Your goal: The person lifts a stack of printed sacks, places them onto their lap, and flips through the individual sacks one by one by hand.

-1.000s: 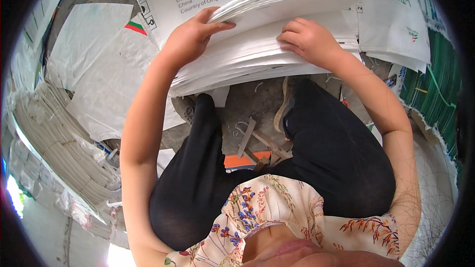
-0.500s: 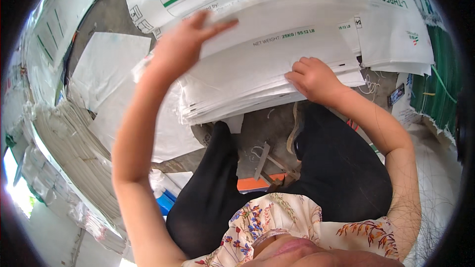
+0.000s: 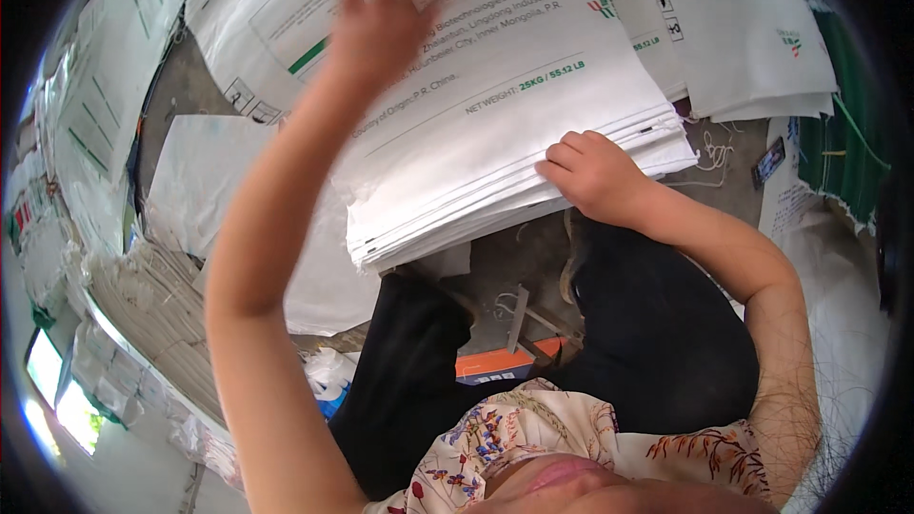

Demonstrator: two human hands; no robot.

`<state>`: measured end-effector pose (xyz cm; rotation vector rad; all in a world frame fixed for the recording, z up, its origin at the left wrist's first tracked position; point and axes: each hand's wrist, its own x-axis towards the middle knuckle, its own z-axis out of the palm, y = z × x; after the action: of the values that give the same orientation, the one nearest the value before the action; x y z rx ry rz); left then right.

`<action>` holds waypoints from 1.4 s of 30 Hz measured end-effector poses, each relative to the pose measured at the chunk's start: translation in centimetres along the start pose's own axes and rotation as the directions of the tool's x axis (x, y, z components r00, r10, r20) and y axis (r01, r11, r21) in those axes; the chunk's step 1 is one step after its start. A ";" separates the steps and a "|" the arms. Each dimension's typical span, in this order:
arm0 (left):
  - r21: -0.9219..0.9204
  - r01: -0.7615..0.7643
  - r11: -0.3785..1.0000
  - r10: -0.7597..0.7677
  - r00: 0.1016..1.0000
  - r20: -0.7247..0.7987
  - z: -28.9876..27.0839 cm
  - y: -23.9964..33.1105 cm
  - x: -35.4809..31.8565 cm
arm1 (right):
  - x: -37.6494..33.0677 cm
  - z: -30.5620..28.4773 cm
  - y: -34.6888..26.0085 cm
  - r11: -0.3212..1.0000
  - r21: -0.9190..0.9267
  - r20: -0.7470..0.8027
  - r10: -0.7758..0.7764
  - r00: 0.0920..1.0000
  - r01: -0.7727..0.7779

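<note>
Left hand (image 3: pixel 386 24) raised, fingers spread, blurred, gripping nothing, over stack of white sacks (image 3: pixel 495 152) lying in front of knees. Right hand (image 3: pixel 595 171) curled, pressing stack's near edge.

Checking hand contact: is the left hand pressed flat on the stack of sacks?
No, the left hand is raised and blurred above the stack of white sacks; only the right hand rests on it.

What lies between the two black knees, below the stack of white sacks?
In the head view, grey floor shows between the knees, with a metal tool and an orange box.
</note>
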<state>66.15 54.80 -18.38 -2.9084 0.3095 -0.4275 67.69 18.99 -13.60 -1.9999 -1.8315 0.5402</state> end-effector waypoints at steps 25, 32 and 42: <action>-0.633 0.462 0.621 -0.049 0.829 0.557 -8.8 5.8 -7.5 | -1.8 1.7 -3.0 0.910 -0.027 -0.317 0.385 0.867 -0.414; -0.621 0.396 0.677 0.074 0.802 0.592 -6.8 12.1 -7.8 | -1.4 1.0 -0.9 0.940 0.004 -0.331 0.323 0.887 -0.341; -0.745 0.462 0.480 -0.180 0.884 0.432 -7.0 10.5 -8.4 | -3.3 -1.6 0.1 0.963 0.097 -0.208 0.267 0.941 -0.252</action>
<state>54.31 45.58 -16.24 -3.9460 -0.1854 0.2404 68.32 15.68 -12.15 -2.1724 -1.4107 0.4277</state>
